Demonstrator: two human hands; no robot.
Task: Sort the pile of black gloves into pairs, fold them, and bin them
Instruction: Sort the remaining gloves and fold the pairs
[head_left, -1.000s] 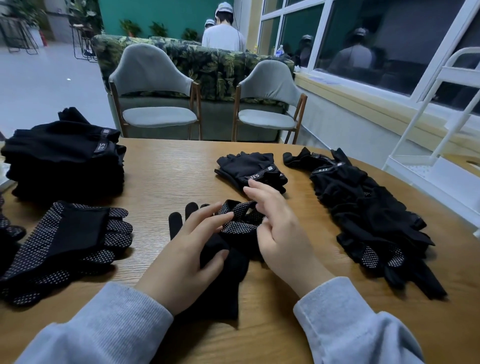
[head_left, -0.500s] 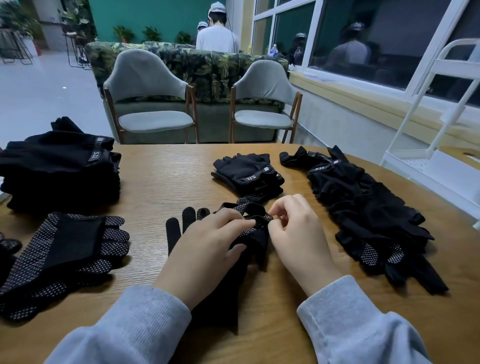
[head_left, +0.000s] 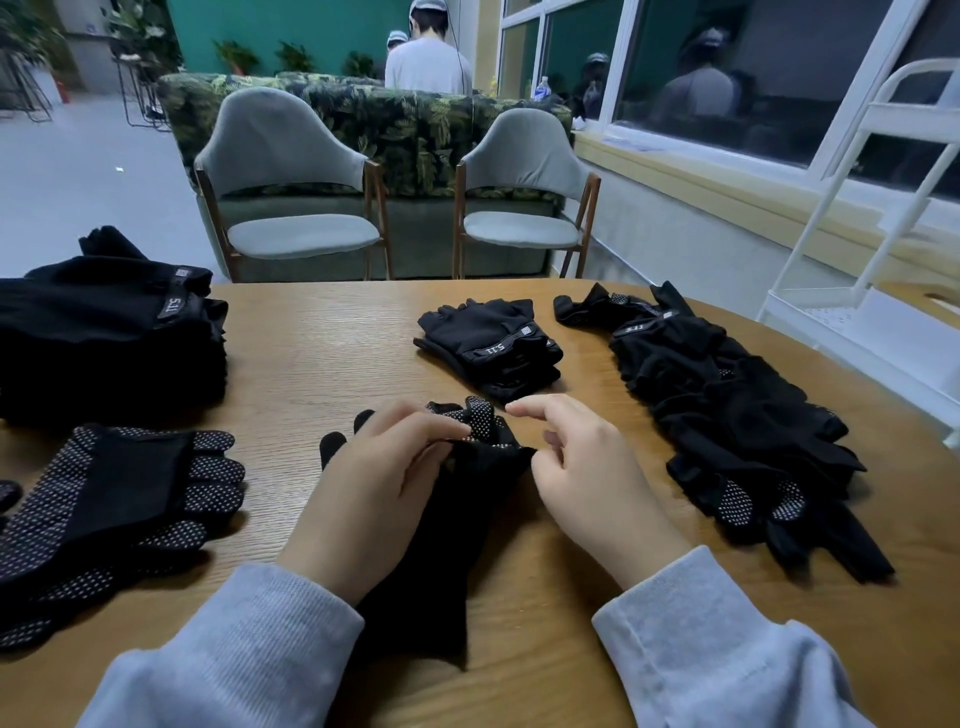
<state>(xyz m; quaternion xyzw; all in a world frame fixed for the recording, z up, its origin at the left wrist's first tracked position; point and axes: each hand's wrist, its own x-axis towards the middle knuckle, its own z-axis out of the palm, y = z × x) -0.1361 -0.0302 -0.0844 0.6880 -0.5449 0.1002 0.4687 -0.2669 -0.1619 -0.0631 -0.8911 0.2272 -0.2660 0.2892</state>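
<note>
A black glove pair with white grip dots lies in front of me on the wooden table, its fingers folded back. My left hand rests on it and pinches the folded dotted part. My right hand sits at the glove's right edge, fingers loosely curled, index finger pointing left; whether it grips the fabric I cannot tell. A folded pair lies just beyond. An unsorted pile of black gloves stretches along the right.
A tall stack of folded black gloves stands at the left, with flat dotted gloves in front of it. Two grey chairs face the far table edge. A white rack stands at the right.
The glove's dotted fingers have been folded back over. My right hand has let go of the fold and opened slightly, its index finger now pointing left. My left hand still holds the fold.
</note>
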